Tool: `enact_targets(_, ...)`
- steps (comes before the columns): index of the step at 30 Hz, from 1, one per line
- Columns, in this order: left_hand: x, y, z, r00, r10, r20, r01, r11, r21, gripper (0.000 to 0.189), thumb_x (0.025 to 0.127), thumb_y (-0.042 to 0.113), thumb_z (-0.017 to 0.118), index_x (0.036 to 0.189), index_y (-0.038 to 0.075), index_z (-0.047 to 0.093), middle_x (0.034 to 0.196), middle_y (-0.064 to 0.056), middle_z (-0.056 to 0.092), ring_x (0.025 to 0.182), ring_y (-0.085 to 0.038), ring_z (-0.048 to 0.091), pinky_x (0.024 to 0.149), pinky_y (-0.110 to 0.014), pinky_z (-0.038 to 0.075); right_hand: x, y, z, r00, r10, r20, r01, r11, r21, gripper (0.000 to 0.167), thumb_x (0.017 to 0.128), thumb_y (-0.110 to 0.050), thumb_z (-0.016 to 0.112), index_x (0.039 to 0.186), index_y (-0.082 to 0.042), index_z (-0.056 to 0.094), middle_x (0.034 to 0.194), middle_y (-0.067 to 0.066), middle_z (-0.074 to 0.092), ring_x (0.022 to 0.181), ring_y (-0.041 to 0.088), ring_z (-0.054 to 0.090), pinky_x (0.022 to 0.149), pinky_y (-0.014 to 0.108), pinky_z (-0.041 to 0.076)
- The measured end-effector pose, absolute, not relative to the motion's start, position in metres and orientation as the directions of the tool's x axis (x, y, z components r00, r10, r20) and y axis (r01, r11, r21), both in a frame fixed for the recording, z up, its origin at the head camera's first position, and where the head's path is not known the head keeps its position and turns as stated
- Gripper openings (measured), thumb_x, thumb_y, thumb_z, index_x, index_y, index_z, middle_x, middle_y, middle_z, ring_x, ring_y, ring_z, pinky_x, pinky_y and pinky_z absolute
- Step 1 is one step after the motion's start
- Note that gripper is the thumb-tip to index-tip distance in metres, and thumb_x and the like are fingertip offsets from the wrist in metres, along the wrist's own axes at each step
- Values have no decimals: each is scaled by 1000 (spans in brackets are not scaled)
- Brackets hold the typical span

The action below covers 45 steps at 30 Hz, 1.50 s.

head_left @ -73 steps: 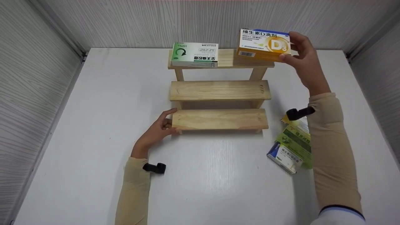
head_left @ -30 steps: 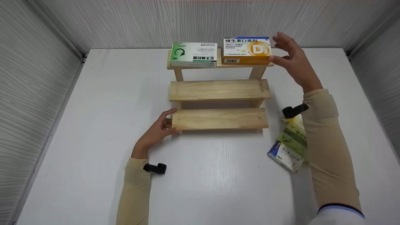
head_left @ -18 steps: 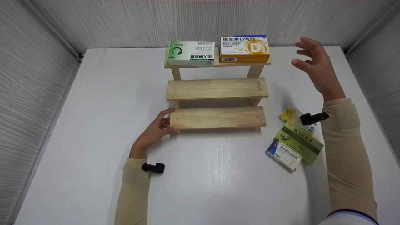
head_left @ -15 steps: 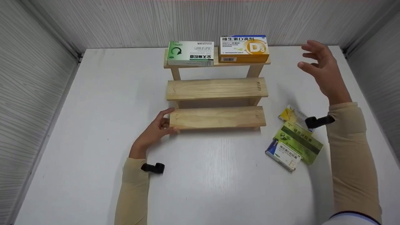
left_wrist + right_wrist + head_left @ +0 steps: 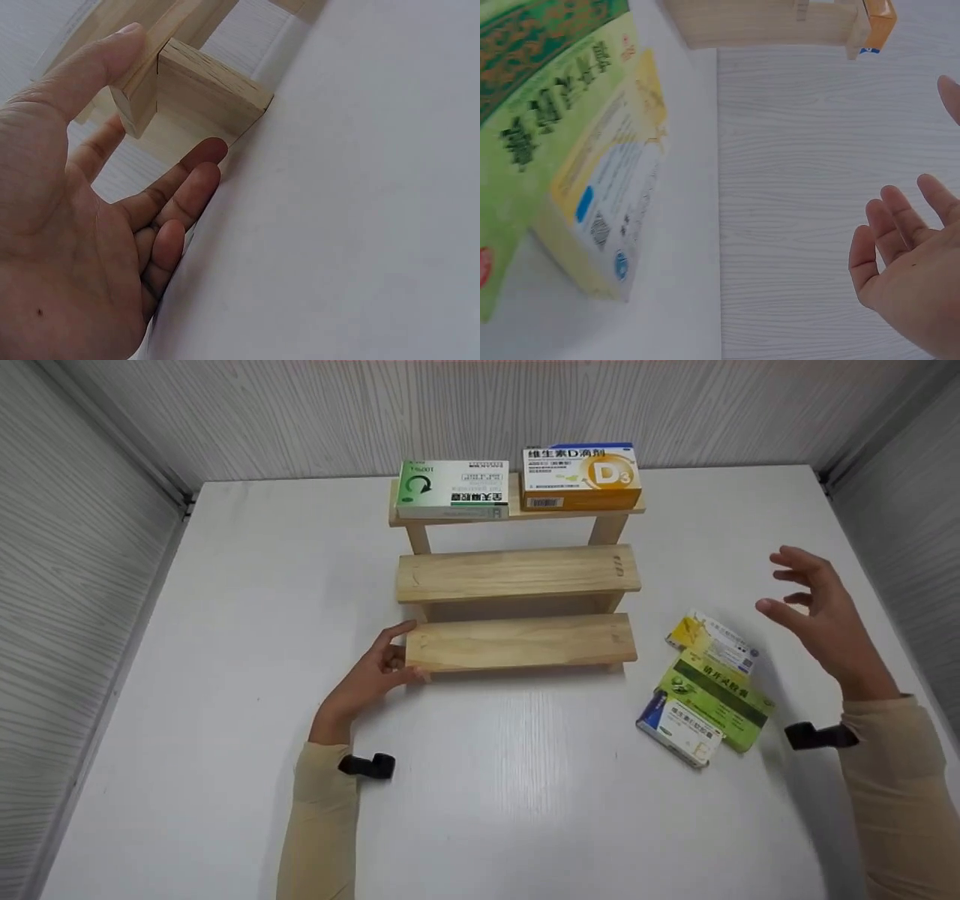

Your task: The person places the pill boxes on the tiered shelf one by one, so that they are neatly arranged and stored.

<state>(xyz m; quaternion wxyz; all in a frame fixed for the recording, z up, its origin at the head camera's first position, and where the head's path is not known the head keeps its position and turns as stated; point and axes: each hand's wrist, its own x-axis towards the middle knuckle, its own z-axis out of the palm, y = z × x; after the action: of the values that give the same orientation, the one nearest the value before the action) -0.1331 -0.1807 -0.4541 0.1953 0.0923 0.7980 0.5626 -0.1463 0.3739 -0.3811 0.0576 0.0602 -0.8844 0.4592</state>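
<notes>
My left hand holds the left end of the bottom step of a three-step wooden stand, thumb at the front edge and index finger at the back. In the left wrist view the other fingers curl loosely beside the step's leg. On the top step lie a green-and-white medicine box at left and an orange-and-white vitamin D box at right. My right hand is over the table's right side, holding nothing, fingers apart and loosely bent.
Right of the stand lies a loose pile: a yellow-and-white box, a green box and a small blue-and-white box, overlapping. Grey wood-grain walls border the white table at the back and both sides.
The right hand set the vitamin D box on the top step's right half, let go, then drew away right and toward the front. The left hand keeps its hold on the stand.
</notes>
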Motion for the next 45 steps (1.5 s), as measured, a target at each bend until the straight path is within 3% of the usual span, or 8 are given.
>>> enact_targets(14, -133, -181, -454, -905, 365, -221, -98, 326, 940, 73, 90, 15, 68, 151, 18, 28, 100, -7, 52, 89, -18, 45, 77, -28, 36, -74, 392, -424, -992, -125, -28, -61, 653, -755, 84, 89, -11, 69, 154, -22, 17, 152, 14, 28, 118, -12, 28, 88, 6, 25)
enact_targets(19, -133, -181, -453, -904, 367, -217, -95, 323, 942, 73, 90, 14, 68, 151, 18, 29, 98, -6, 51, 89, -18, 43, 76, -27, 35, -54, 396, -435, -988, -114, -108, -2, 697, -717, 91, 88, -17, 72, 155, -15, 11, 150, 25, 26, 115, -14, 26, 85, 6, 25)
enact_targets(21, -134, -181, -453, -904, 368, -218, -96, 322, 942, 73, 90, 14, 68, 151, 18, 28, 98, -6, 51, 89, -18, 43, 76, -28, 35, -47, 396, -438, -982, -114, -148, 22, 719, -695, 95, 86, -20, 73, 155, -12, 7, 150, 27, 25, 120, -5, 29, 84, 9, 25)
enact_targets(24, -135, -183, -458, -907, 365, -208, -86, 324, 942, 72, 90, 14, 68, 151, 20, 29, 97, -5, 50, 90, -18, 42, 77, -28, 34, -39, 395, -441, -972, -120, -204, 52, 733, -678, 101, 85, -23, 75, 154, -8, 3, 150, 28, 23, 129, 22, 30, 84, 12, 25)
enact_targets(27, -139, -186, -471, -913, 361, -190, -68, 325, 943, 70, 91, 17, 68, 150, 24, 31, 94, -4, 48, 90, -18, 41, 75, -28, 33, -36, 392, -443, -957, -122, -264, 91, 738, -669, 105, 84, -25, 76, 153, -3, -1, 150, 32, 19, 125, 47, 26, 96, 28, 30)
enact_targets(29, -142, -188, -480, -916, 363, -172, -48, 326, 944, 70, 91, 18, 68, 150, 24, 31, 93, -4, 48, 89, -18, 41, 74, -28, 33, -35, 391, -444, -950, -114, -291, 113, 743, -660, 107, 83, -25, 77, 152, 0, 0, 148, 34, 19, 124, 50, 27, 100, 44, 32)
enact_targets(32, -143, -189, -485, -917, 364, -163, -38, 327, 944, 71, 91, 17, 67, 151, 23, 30, 95, -4, 51, 89, -17, 44, 75, -27, 34, -37, 389, -445, -940, -97, -326, 142, 760, -634, 108, 82, -26, 78, 152, 3, 1, 146, 36, 19, 123, 52, 27, 94, 64, 29)
enact_targets(45, -142, -187, -485, -915, 369, -163, -35, 330, 943, 71, 90, 16, 68, 150, 23, 30, 98, -6, 54, 92, -19, 46, 78, -28, 36, -37, 383, -448, -952, -93, -292, 82, 841, -535, 102, 76, -25, 82, 146, 12, 17, 135, 34, 30, 113, 44, 35, 86, 48, 32)
